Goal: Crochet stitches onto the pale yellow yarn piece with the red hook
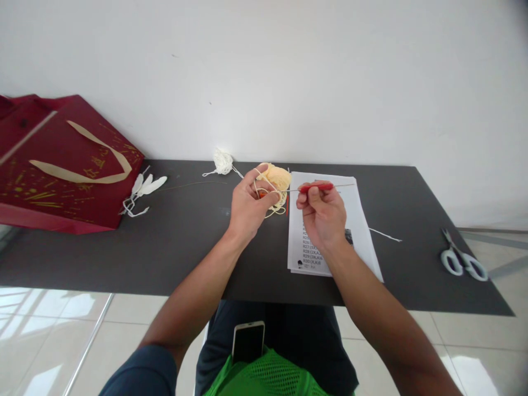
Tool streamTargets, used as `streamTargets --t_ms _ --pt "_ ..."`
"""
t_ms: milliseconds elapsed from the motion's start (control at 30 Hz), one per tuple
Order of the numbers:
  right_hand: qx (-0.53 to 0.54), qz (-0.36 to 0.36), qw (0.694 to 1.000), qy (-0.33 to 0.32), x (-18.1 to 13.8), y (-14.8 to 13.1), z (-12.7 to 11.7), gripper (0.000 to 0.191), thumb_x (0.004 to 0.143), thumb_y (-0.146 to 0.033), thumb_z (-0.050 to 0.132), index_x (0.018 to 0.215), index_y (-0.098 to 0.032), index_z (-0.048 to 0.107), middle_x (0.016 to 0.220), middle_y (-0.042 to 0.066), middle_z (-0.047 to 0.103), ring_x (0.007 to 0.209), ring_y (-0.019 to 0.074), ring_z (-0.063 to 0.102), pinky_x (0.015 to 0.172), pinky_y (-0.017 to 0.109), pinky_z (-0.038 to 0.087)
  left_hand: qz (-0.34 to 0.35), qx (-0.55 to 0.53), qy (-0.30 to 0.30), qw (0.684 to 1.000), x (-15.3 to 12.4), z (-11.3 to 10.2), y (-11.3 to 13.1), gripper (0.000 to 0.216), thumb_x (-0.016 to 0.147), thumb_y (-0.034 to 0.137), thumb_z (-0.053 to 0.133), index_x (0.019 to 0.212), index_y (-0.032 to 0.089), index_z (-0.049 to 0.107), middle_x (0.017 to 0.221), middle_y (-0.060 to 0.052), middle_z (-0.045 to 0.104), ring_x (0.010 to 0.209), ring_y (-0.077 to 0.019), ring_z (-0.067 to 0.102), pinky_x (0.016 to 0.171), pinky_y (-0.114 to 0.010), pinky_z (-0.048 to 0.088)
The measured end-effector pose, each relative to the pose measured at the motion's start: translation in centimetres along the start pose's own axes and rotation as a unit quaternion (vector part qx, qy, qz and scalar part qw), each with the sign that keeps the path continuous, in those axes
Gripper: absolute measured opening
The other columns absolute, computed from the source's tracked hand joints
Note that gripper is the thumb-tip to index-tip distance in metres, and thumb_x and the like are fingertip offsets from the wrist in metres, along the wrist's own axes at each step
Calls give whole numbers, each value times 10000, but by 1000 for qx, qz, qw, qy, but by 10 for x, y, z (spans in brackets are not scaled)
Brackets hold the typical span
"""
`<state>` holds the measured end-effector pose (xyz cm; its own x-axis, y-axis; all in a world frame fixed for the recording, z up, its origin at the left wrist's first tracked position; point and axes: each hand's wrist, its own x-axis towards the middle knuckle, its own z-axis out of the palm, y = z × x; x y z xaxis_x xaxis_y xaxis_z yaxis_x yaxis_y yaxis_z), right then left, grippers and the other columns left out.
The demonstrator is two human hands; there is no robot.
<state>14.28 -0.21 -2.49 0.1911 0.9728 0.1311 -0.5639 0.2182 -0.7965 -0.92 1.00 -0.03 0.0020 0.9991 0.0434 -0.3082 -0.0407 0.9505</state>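
The right hand [324, 212] grips the red hook [317, 187], whose shaft reaches the left hand [251, 203], closed in a pinch with cream yarn [277, 176] looped over it and bunched just behind. The work looks early: no sizeable piece shows at the hook, though the grip may hide a small start, and plenty of yarn seems left. Farther out on the surface [173, 247] lie sheets [297, 220], white yarn [223, 161], scissors [457, 257] and, beside the bag [53, 181], seemingly finished white pieces [152, 186].

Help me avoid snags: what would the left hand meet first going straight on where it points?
Likely the pale yellow yarn ball; depth is unclear, so the left hand might pass above.
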Motion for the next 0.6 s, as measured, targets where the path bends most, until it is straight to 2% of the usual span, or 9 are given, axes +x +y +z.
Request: streamTargets --t_ms 100,233,367,600 --pt "-9 29 999 10 -3 6 1 155 883 -327 779 945 -232 674 869 -42 759 670 55 680 638 175 608 -9 -12 12 1000 0 1 -1 637 645 146 815 1258 183 644 756 39 661 603 -79 569 582 -219 432" --pt "-15 32 999 12 -4 9 4 154 891 -340 770 955 -232 681 890 -36 771 696 60 703 675 179 636 -1 -18 26 1000 -1 3 -1 593 651 152 818 1222 193 665 769 44 636 597 -67 537 559 -214 403" --pt "-5 37 999 32 -5 7 7 154 872 -325 791 925 -217 695 886 -25 772 700 65 706 669 180 642 16 -20 29 999 -2 4 -2 553 677 159 811 1211 196 670 769 49 625 588 -60 517 552 -215 392" --pt "-1 30 999 29 -5 4 7 141 882 -318 777 905 -222 677 870 -32 753 670 67 673 637 195 622 30 -23 36 999 -1 2 -3 541 692 176 812 1213 216 670 763 46 641 589 -73 525 546 -222 395"
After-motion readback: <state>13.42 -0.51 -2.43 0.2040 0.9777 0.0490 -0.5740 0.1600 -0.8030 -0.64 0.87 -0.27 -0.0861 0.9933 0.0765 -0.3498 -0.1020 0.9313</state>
